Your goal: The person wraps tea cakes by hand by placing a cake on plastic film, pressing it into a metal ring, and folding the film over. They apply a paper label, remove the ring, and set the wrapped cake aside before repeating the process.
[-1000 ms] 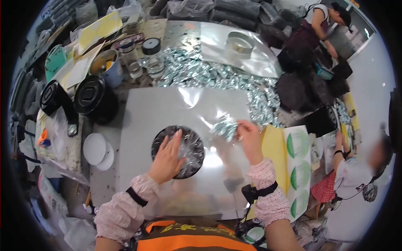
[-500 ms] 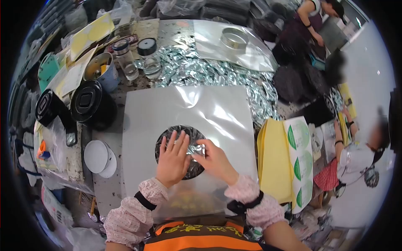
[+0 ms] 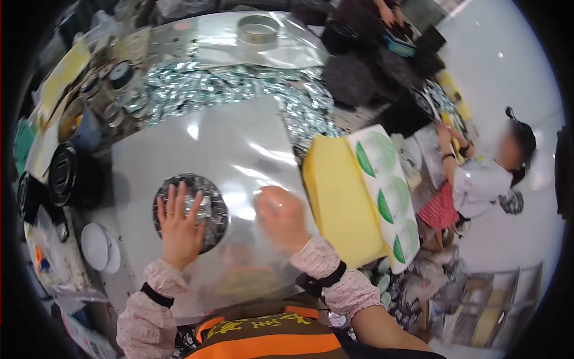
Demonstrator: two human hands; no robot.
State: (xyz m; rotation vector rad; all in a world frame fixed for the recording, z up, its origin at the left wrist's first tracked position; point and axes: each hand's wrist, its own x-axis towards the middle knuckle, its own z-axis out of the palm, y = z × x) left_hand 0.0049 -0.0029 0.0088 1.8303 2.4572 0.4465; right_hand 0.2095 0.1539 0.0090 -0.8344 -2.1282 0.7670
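Observation:
My left hand (image 3: 182, 224) lies flat with its fingers spread on a dark round disc (image 3: 219, 224). A crinkled silver foil piece (image 3: 206, 206) shows on the disc beside the fingers. The disc sits on a smooth grey board (image 3: 143, 158) with a glossy, reflective surface. Off to the right of the disc, my right hand (image 3: 281, 218) is over the same board. Its fingers look curled in but are smeared by motion, and I cannot tell whether they hold anything.
Yellow sheets (image 3: 335, 197) and a white sheet with green round labels (image 3: 388, 197) lie to the right. Silver foil pieces (image 3: 239, 90) cover the table behind the board. Beyond them stands a metal ring (image 3: 258, 30). Black canisters (image 3: 72, 173) stand left. A person (image 3: 487, 185) works at right.
My right hand has left the disc and moved right, away from the foil. My left hand stays flat on the disc. The view has turned toward the right.

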